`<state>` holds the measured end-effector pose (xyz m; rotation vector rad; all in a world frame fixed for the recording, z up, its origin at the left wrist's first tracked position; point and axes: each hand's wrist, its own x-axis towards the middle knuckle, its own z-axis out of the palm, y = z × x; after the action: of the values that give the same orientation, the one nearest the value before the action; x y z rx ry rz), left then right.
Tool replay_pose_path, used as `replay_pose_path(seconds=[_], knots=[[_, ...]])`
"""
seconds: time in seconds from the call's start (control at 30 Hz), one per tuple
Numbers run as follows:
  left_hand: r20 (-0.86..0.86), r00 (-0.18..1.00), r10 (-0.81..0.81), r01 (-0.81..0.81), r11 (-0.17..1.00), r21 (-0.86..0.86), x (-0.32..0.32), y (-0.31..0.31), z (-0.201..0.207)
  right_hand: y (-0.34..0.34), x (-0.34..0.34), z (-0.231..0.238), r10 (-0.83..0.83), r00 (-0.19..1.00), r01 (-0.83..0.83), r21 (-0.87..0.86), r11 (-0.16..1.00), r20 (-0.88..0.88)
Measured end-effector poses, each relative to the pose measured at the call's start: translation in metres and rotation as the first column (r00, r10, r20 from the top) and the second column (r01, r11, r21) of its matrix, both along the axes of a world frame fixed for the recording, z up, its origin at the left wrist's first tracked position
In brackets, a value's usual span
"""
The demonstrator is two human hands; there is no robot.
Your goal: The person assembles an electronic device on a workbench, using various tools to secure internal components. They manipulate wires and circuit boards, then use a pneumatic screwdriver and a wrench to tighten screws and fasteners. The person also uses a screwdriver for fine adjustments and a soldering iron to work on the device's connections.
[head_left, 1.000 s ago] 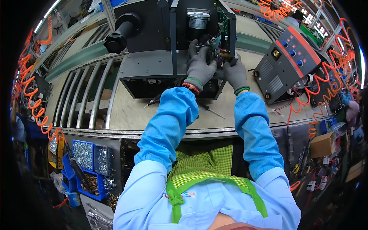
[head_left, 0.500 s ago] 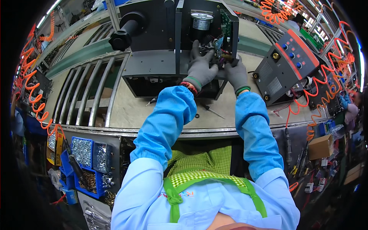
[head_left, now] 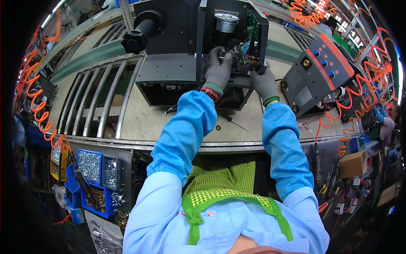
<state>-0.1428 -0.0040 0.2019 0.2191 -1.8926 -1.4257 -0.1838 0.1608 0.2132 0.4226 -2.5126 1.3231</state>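
Head view: screwdriver (head_left: pixel 237 124) lies toward the surface's (head_left: pixel 177 132) front edge. Both forearms (head_left: pixel 182 137) reach forward. Left hand (head_left: pixel 218 70), back up, fingers forward inside dark machine (head_left: pixel 169 67), set back from that edge; right hand (head_left: pixel 264 82) bent at side panel's (head_left: pixel 263 42) lower corner. Fingertips hidden, can't tell whether either pinches. Cylinder (head_left: pixel 225 27) beyond.

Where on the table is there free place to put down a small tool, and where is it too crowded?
Free: the table between the rollers and the left sleeve; a smaller patch between the screwdriver and the right sleeve. Crowded: inside the cabinet, around the left hand, dark cylinder and green board.
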Motion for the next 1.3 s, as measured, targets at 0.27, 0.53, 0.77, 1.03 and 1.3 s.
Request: replay_pose_path(seconds=[0.27,0.53,0.77,1.03,1.3], knots=[[0.001,1.0,0.001,-0.001,0.996,0.089,-0.015,0.014,-0.006,-0.002,0.0,-0.003,0.041,0.999,-0.041,-0.036,0.999,0.01],[0.04,0.999,-0.006,0.002,0.996,0.093,-0.015,0.009,-0.006,-0.006,0.008,0.0,0.077,0.995,-0.068,-0.125,0.99,0.069],[-0.069,0.998,-0.014,0.021,0.995,0.101,-0.017,0.008,-0.011,-0.017,0.055,0.026,0.071,0.574,0.152,0.191,0.97,-0.816],[-0.097,0.995,-0.032,0.042,0.994,0.1,-0.016,0.011,-0.01,-0.018,0.028,0.003,0.255,0.649,0.179,0.47,0.864,-0.717],[-0.068,0.998,-0.007,0.013,0.995,0.097,-0.012,0.008,-0.007,-0.035,0.042,0.009,0.169,0.701,0.209,0.427,0.88,-0.692]])
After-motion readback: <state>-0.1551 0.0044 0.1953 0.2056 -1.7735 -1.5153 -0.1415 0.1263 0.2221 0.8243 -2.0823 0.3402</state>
